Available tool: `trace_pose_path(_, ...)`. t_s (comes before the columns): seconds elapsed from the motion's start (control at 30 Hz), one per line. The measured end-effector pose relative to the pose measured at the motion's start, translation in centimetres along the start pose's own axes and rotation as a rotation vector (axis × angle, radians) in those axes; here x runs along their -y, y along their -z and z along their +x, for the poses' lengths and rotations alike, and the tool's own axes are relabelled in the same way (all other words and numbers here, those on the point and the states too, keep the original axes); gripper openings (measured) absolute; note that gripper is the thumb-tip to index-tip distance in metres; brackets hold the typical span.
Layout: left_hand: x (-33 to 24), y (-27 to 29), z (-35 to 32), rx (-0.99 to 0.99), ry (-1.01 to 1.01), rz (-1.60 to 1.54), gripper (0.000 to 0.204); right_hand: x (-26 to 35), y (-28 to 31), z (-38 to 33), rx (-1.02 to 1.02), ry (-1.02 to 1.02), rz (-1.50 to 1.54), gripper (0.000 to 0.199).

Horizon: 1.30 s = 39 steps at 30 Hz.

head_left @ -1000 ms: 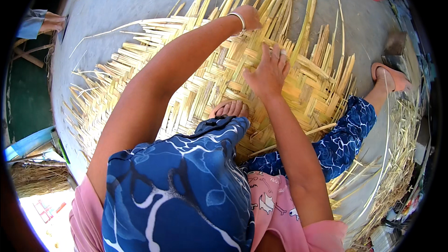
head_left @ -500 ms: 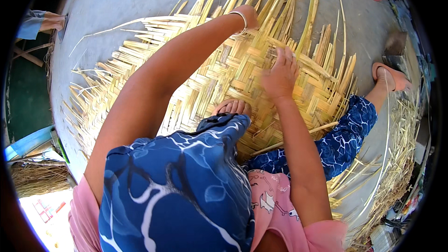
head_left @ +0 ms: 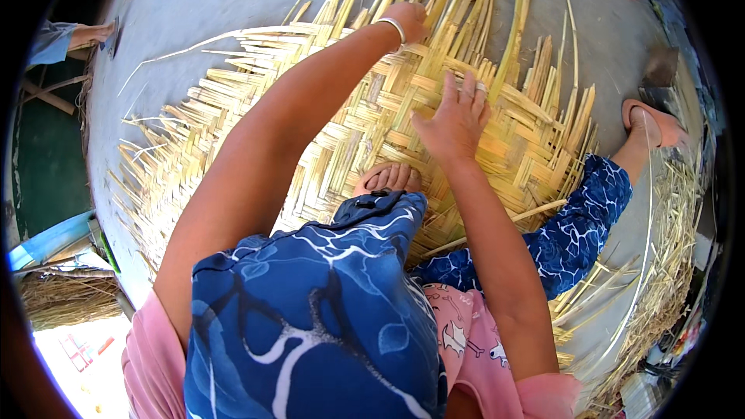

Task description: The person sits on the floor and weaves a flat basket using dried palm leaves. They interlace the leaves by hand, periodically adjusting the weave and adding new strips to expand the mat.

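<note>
— Where are the hands?
— The left hand [head_left: 409,19], arm outstretched, closes on a strip at the far edge of the woven bamboo mat [head_left: 349,132] on the concrete floor [head_left: 209,0].
— And the other?
— The right hand [head_left: 454,120] presses flat, fingers spread, mid-mat.

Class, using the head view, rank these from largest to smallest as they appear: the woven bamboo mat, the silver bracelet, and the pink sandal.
1. Woven bamboo mat, spanning most of the floor.
2. Pink sandal, on the foot at the right edge.
3. Silver bracelet, a thin band by the left hand.
The fisheye rim may shrink the sandal, but the order holds.
</note>
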<state>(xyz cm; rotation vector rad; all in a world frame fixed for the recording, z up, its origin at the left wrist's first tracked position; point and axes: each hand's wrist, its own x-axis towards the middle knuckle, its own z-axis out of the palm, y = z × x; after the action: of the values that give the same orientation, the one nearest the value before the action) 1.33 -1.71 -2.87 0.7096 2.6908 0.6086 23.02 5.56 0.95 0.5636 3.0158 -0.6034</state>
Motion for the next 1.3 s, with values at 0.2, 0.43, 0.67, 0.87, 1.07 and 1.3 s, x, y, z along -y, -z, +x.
trace_pose_path(0.2,-0.2,1.7,0.7,0.275,0.093,-0.428,0.055,0.4,-0.2,0.3,0.015,-0.056,0.023,0.084)
trace_pose_path(0.43,-0.8,1.4,-0.1,0.280,0.026,-0.156,0.075,1.1,-0.4,0.7,0.002,-0.099,0.063,0.085)
trace_pose_path(0.67,-1.5,1.4,-1.0,0.197,0.061,-0.197,0.066,2.1,-0.1,1.1,0.052,-0.176,0.047,0.088)
trace_pose_path(0.87,-2.1,0.7,-1.9,0.034,0.060,-0.075,0.041,2.1,-0.1,1.2,0.047,-0.185,0.067,0.089)
trace_pose_path(1.07,-2.5,1.0,-3.2,-0.003,-0.067,0.020,0.042,2.1,-0.7,1.0,-0.024,-0.148,0.093,0.084)
trace_pose_path(1.3,-1.4,0.0,-5.5,-0.225,-0.199,0.096,0.056,1.8,-0.6,0.6,-0.036,-0.121,0.110,0.082)
